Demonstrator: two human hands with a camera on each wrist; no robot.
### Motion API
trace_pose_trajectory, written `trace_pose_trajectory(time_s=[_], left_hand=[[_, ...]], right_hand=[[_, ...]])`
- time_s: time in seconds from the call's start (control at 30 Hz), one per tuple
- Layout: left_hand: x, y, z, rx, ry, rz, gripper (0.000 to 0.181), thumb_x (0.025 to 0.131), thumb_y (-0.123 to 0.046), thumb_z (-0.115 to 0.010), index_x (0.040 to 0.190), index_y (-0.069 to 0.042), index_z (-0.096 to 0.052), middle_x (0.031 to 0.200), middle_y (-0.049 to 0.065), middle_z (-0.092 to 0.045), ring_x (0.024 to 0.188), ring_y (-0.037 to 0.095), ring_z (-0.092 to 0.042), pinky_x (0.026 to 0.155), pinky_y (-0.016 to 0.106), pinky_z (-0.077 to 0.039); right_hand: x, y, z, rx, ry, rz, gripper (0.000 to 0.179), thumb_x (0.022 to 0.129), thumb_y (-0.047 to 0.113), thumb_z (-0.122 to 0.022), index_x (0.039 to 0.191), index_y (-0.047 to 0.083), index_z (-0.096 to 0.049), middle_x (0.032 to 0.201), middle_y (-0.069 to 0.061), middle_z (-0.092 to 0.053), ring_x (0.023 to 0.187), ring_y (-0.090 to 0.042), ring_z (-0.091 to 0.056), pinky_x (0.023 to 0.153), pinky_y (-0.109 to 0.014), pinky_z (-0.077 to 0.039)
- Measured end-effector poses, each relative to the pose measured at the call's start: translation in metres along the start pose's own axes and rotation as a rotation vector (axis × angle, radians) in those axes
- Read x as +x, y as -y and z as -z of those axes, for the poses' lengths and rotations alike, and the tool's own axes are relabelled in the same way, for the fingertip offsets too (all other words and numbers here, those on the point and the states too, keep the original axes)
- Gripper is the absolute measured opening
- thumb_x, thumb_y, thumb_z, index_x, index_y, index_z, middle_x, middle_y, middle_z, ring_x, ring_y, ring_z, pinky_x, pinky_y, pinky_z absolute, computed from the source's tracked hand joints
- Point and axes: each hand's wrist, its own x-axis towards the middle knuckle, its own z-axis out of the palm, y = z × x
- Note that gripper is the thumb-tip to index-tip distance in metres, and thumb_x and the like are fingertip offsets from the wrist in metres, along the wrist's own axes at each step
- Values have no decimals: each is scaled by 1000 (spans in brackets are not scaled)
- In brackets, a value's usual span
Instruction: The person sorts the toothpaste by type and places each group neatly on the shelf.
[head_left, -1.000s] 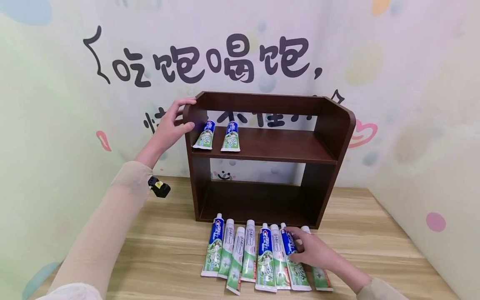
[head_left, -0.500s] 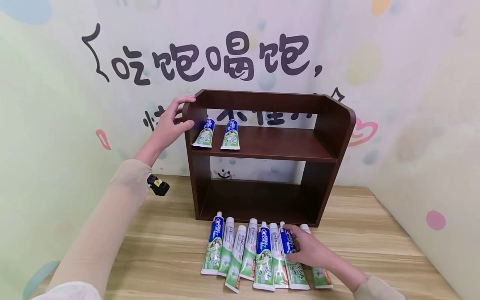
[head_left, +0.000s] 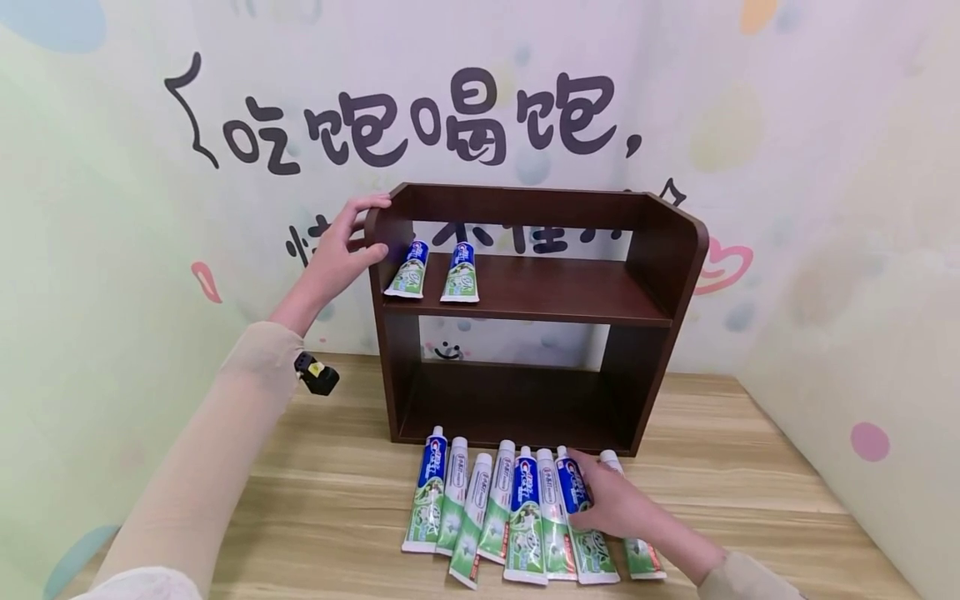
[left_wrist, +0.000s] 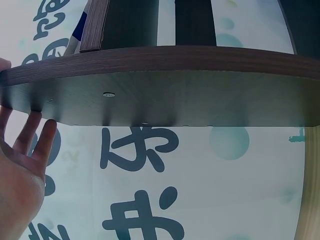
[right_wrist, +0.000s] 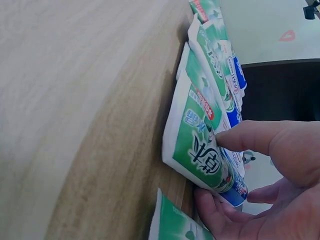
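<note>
A dark brown two-tier shelf (head_left: pixel 525 313) stands on the table. My left hand (head_left: pixel 339 254) holds the upper left edge of its side panel; in the left wrist view, fingertips touch the panel's outer face (left_wrist: pixel 175 100). Low in front of the shelf, my right hand (head_left: pixel 618 500) grips a blue-and-green toothpaste tube (head_left: pixel 596 554) between thumb and fingers. The right wrist view has the thumb on one side of this tube (right_wrist: pixel 200 145) and fingers along the other. Two matching toothpaste tubes, one leftmost (head_left: pixel 408 271) and one beside it (head_left: pixel 461 273), lie on the upper tier.
Several more tubes lie in a row before the shelf, including a blue-capped-end Crest tube (head_left: pixel 527 521) and a white-and-green tube (head_left: pixel 472 525). One white-and-green tube (head_left: pixel 642 557) lies right of my right hand. Printed walls (head_left: pixel 825 292) enclose the wooden table (head_left: pixel 322 500).
My right hand has shifted slightly left, its fingers closing around the toothpaste tube. Neighbouring tubes in the row have been nudged a little. My left hand keeps its place on the shelf.
</note>
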Motion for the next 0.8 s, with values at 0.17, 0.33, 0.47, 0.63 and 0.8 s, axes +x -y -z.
trace_pose_trajectory(time_s=[0.17,0.33,0.47,0.63,0.8], left_hand=[[0,0,0,-2,-1,-1,52,90,-1,-56,141,-6,-44,158,7,-36,140,35,-41,112,54,-37],[-1,0,0,3,-3,-3,52,90,1,-56,140,-5,-44,158,8,-36,140,35,-41,112,54,-37],[-2,0,0,7,-8,-2,52,90,0,-56,140,-5,-44,158,7,-37,139,35,-42,111,53,-38],[-2,0,0,7,-11,-2,51,90,0,-56,140,-6,-44,158,7,-37,139,36,-43,111,53,-38],[-1,-1,0,9,-6,0,52,90,0,-56,140,-6,-44,158,7,-37,140,36,-42,112,53,-37]], right_hand=[[1,2,-1,-20,1,-10,97,66,15,-89,148,-1,-38,130,-22,-61,120,-38,-58,104,-57,-45],[1,2,0,-28,15,-16,100,66,16,-89,149,0,-36,134,-22,-60,123,-39,-56,105,-57,-44],[2,1,0,-35,19,-38,101,65,19,-90,149,2,-36,134,-22,-60,123,-39,-58,104,-58,-44],[6,-3,0,-19,35,-71,100,65,22,-90,148,5,-38,128,-19,-64,114,-35,-62,96,-56,-50],[8,-9,3,80,103,-93,100,68,22,-89,150,8,-34,111,-16,-66,84,-23,-64,65,-41,-55]])
